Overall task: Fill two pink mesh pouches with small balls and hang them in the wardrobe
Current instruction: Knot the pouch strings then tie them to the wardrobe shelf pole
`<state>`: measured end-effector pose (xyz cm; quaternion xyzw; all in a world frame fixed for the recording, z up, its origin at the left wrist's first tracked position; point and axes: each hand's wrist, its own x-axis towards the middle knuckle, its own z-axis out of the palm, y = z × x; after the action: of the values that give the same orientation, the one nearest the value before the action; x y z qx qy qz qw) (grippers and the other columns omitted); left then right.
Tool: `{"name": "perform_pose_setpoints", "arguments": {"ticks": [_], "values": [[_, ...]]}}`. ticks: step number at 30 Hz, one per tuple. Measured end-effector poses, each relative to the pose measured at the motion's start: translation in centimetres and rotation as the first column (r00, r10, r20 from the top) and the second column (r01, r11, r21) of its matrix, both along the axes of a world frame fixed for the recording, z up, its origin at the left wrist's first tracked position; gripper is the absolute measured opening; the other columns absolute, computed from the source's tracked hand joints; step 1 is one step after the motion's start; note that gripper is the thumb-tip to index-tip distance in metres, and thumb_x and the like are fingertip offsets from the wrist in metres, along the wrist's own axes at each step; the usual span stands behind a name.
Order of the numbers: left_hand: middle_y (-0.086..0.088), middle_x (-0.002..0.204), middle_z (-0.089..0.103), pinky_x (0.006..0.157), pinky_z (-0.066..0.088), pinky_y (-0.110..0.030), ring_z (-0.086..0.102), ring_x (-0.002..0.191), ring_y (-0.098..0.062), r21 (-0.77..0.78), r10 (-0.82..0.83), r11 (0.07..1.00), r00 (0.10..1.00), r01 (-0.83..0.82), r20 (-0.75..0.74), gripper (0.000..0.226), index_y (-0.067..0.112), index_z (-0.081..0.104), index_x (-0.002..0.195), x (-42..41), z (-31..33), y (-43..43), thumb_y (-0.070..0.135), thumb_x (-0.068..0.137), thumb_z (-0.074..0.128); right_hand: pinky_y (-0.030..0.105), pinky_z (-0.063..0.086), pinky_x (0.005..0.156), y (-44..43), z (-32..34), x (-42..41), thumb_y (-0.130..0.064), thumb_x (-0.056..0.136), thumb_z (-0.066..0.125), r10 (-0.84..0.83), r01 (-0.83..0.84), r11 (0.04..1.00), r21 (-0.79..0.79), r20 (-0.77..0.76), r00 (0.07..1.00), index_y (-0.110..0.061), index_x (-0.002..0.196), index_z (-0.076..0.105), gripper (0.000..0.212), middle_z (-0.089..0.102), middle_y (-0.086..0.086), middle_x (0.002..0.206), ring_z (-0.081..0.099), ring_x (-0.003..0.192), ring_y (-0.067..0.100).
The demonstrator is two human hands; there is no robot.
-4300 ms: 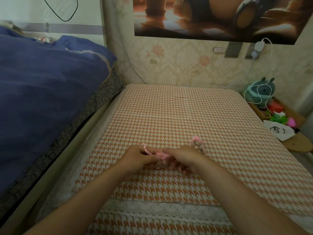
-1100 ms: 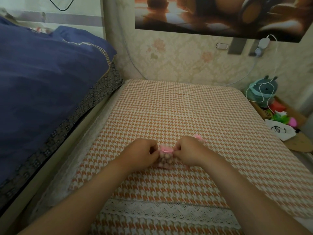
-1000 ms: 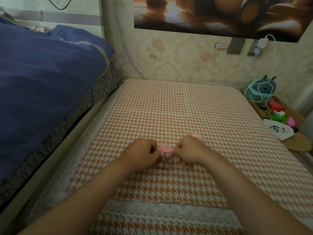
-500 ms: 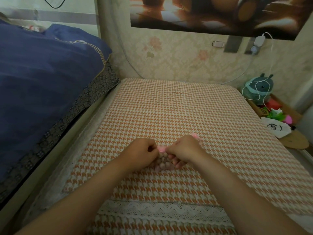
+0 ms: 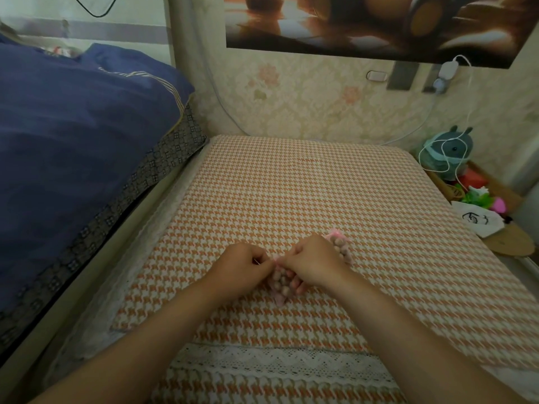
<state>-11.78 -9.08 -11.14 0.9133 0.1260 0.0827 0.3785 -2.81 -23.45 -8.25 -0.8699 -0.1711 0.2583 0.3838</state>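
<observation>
- my left hand (image 5: 242, 265) and right hand (image 5: 310, 262) both pinch the pink cord at the mouth of the near pouch (image 5: 280, 282), which lies on the bed (image 5: 291, 185).
- i judge it soft, lumpy and light; the neck cord is the place to hold.
- i count two pouches: the second pouch (image 5: 339, 246) lies just behind my right hand.

We see our left hand (image 5: 243, 265) and right hand (image 5: 310, 262) pinching the drawstring top of a ball-filled pink mesh pouch (image 5: 280, 282) on an orange houndstooth cushion (image 5: 291, 193), a second filled pouch (image 5: 340, 246) lying just beyond our right hand.
</observation>
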Motion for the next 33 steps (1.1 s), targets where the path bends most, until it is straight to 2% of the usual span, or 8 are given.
{"name": "perform_pose_setpoints", "arguments": {"ticks": [3, 5, 13, 16, 20, 24, 29, 33], "values": [[0.010, 0.079, 0.072, 0.067, 0.048, -0.016, 0.064, 0.073, 0.002, -0.023, 0.000, 1.000, 0.999, 0.001, 0.032, 0.027, 0.021, 0.073, 0.064, 0.0, 0.2, 0.0, 0.030, 0.090, 0.069, 0.043, 0.065, 0.065, 0.2, 0.3, -0.1, -0.029, 0.091, 0.076, -0.016, 0.016, 0.999, -0.035, -0.006, 1.000, 0.001, 0.079, 0.075, 0.032, 0.075, 0.021, 0.068, 0.075, 0.063, 0.038], [0.012, 0.090, 0.065, 0.066, 0.040, -0.008, 0.061, 0.079, -0.001, 0.054, 0.022, 0.998, 0.994, -0.027, 0.105, 0.032, 0.025, 0.064, 0.056, 0.0, 0.1, 0.0, 0.027, 0.087, 0.073, 0.041, 0.065, 0.065, 0.6, 0.4, -0.1, -0.028, 0.090, 0.077, -0.032, 0.032, 0.997, -0.075, -0.007, 0.999, -0.003, 0.073, 0.074, 0.030, 0.074, 0.018, 0.065, 0.074, 0.060, 0.034], [0.017, 0.093, 0.063, 0.059, 0.043, -0.017, 0.057, 0.070, 0.000, 0.160, -0.068, 0.987, 0.957, 0.023, 0.280, 0.024, 0.022, 0.074, 0.064, -0.4, -1.1, -0.3, 0.028, 0.087, 0.074, 0.042, 0.066, 0.066, 1.2, 0.2, 0.2, -0.026, 0.089, 0.076, -0.045, 0.047, 0.990, -0.134, 0.017, 0.999, 0.002, 0.080, 0.077, 0.029, 0.074, 0.014, 0.060, 0.076, 0.059, 0.031], [0.017, 0.097, 0.067, 0.059, 0.040, -0.009, 0.056, 0.068, 0.009, 0.220, -0.088, 0.975, 0.944, 0.017, 0.318, 0.019, 0.022, 0.077, 0.067, -0.4, -0.9, -0.5, 0.026, 0.086, 0.075, 0.046, 0.066, 0.068, 1.3, 0.0, 0.4, -0.025, 0.090, 0.075, -0.048, 0.048, 0.990, -0.132, -0.002, 0.999, 0.002, 0.079, 0.076, 0.029, 0.073, 0.015, 0.061, 0.076, 0.060, 0.033], [0.014, 0.078, 0.073, 0.064, 0.050, -0.017, 0.066, 0.075, 0.000, 0.010, -0.011, 1.000, 0.964, 0.009, 0.266, 0.019, 0.029, 0.076, 0.068, -0.5, -0.5, -1.0, 0.021, 0.085, 0.075, 0.046, 0.066, 0.068, 1.2, -0.1, 0.5, -0.017, 0.090, 0.070, -0.070, 0.068, 0.990, -0.123, -0.009, 0.997, 0.003, 0.078, 0.075, 0.024, 0.073, 0.015, 0.059, 0.076, 0.060, 0.033], [0.012, 0.076, 0.075, 0.070, 0.056, -0.023, 0.070, 0.074, -0.005, -0.239, 0.100, 0.968, 0.991, -0.076, 0.088, 0.017, 0.032, 0.078, 0.075, -0.5, -0.2, -1.4, 0.024, 0.089, 0.072, 0.048, 0.065, 0.071, 0.9, -0.2, 0.8, -0.019, 0.089, 0.074, -0.094, 0.088, 0.992, -0.093, -0.063, 0.994, 0.004, 0.081, 0.076, 0.025, 0.074, 0.017, 0.064, 0.076, 0.064, 0.035], [0.012, 0.078, 0.075, 0.064, 0.052, -0.014, 0.070, 0.072, -0.001, -0.312, 0.270, 0.919, 0.962, -0.243, 0.048, 0.006, 0.025, 0.080, 0.089, -1.0, -0.7, -3.0, 0.023, 0.083, 0.078, 0.043, 0.066, 0.067, -0.1, 0.1, 1.5, -0.007, 0.094, 0.070, -0.024, 0.028, 1.000, 0.014, -0.201, 0.979, 0.009, 0.091, 0.075, 0.017, 0.067, 0.017, 0.066, 0.067, 0.055, 0.026], [0.014, 0.083, 0.073, 0.067, 0.054, -0.012, 0.068, 0.074, 0.003, -0.301, 0.294, 0.915, 0.955, -0.269, 0.038, 0.013, 0.023, 0.079, 0.094, -0.6, -0.8, -3.3, 0.029, 0.083, 0.079, 0.034, 0.065, 0.061, -1.1, 1.2, 1.6, -0.006, 0.098, 0.066, 0.128, -0.136, 0.983, -0.126, -0.071, 0.989, -0.005, 0.098, 0.077, 0.011, 0.071, 0.015, 0.074, 0.071, 0.064, 0.026]]}}
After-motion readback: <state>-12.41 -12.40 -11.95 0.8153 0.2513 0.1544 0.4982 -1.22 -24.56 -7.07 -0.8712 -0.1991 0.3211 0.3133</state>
